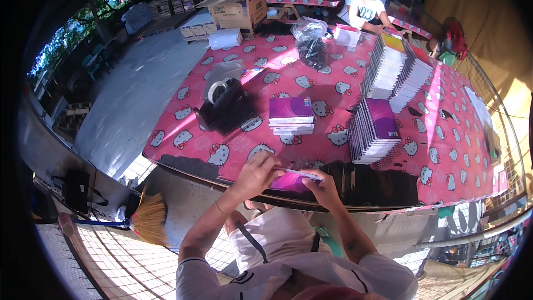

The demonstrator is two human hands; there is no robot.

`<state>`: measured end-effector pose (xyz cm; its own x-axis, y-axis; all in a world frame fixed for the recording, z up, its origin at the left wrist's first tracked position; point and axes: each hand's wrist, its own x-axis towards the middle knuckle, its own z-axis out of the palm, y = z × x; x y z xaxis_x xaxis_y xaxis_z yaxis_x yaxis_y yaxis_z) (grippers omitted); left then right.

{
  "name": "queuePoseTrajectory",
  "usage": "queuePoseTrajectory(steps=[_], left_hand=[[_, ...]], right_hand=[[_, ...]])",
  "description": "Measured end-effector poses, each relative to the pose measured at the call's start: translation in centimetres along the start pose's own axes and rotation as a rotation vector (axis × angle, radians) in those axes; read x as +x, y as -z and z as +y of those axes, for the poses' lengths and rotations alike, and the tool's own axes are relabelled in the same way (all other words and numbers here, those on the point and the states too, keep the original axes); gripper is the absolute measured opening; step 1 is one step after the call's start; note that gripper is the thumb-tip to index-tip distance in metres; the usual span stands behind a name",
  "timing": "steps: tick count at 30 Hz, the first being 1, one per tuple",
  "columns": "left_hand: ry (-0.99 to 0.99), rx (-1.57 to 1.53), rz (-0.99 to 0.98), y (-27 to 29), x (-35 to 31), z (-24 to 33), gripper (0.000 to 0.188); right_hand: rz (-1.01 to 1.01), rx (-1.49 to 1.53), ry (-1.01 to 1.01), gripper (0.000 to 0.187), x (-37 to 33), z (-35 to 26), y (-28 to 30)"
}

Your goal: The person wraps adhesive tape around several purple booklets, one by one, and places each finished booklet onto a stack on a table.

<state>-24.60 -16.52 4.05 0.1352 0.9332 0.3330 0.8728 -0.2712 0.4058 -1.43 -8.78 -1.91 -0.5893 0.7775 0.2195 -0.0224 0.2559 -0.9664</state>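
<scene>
At the table's near edge I hold a purple spiral notebook (290, 181), its bound edge facing up and away from me. My left hand (259, 174) is closed, fingers pinched at the left end of that edge. The right end is gripped between thumb and fingers of my right hand (323, 190). Just beyond my hands sits a short pile of purple notebooks (291, 111). To its right rises a tall stack of purple spiral notebooks (377, 129), with more tall notebook stacks (388, 66) behind it.
A black tape dispenser (225, 103) stands left on the pink patterned table cover (333, 86). Farther back are a clear bag with black contents (310, 44) and an open cardboard box (236, 14). Another person (366, 8) works at the far side. A broom (149, 219) lies lower left.
</scene>
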Motion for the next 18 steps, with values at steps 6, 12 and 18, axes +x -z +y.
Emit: queuePoseTrajectory(steps=[6, 12, 18], left_hand=[[0.062, 0.536, 0.158, -7.3, -2.8, 1.6, 0.078], [0.113, 0.495, 0.23, -3.7, 0.4, 2.5, 0.085], [0.041, 0.522, 0.259, -5.1, -0.1, 2.3, 0.09]], right_hand=[[0.305, 0.186, -0.005, 0.027, 0.1, -2.2, -2.4], [0.147, 0.041, 0.051, 0.027, 0.2, -2.2, -2.0], [0.06, 0.05, 0.019, 0.027, 0.5, -1.3, -1.0]])
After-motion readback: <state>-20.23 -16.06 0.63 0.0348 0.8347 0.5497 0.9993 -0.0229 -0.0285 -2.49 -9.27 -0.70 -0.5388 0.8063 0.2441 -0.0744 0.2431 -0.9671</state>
